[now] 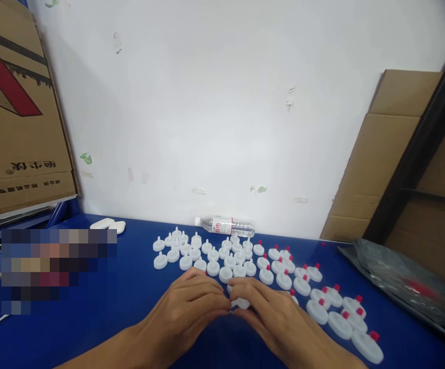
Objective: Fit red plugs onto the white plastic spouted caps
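Note:
Low over the front of the table, my left hand (189, 310) and my right hand (274, 318) come together at their fingertips. Between them is a white nozzle cap (242, 303), a round plastic lid, partly covered by my fingers. Both hands are closed, thumbs and fingers pinched at this cap; its spout is hidden. Just behind my hands stand several white nozzle caps (213, 268) with bare spouts. To the right of my right hand are several more nozzle caps (340, 325), these with small red tips on their spouts.
A clear plastic bottle (241, 227) lies by the wall. Two white rounded objects (102, 224) rest at the back left of the blue table (130, 266). A grey plastic bag (406, 287) lies at the right edge. Cardboard (376, 159) stands behind it, and a printed carton (18, 133) stands left.

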Action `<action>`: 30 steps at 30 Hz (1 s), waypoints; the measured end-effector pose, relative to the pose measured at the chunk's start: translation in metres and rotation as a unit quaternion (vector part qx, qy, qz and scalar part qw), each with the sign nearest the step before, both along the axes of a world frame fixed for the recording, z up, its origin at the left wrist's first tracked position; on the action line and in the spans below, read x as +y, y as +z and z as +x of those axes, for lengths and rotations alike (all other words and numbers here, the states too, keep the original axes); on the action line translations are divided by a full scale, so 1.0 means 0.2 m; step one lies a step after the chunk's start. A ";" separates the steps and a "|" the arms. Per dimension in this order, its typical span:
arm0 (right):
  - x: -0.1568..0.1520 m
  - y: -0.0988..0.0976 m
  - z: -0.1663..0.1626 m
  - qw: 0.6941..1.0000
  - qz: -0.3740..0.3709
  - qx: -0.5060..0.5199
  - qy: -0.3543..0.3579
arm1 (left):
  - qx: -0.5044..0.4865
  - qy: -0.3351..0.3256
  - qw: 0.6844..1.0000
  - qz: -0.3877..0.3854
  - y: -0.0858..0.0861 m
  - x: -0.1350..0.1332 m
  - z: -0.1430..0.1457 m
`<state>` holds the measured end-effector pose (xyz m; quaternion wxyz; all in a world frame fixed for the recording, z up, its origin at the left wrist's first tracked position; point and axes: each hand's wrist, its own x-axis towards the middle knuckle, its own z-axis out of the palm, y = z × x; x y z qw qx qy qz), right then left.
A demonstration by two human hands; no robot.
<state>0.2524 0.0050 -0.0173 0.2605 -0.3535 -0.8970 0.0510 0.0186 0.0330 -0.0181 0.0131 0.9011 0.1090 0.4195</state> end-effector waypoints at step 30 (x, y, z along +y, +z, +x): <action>-0.08 0.03 -0.07 0.921 0.386 -0.046 0.006 | 0.019 0.031 0.996 -0.083 0.01 -0.08 0.01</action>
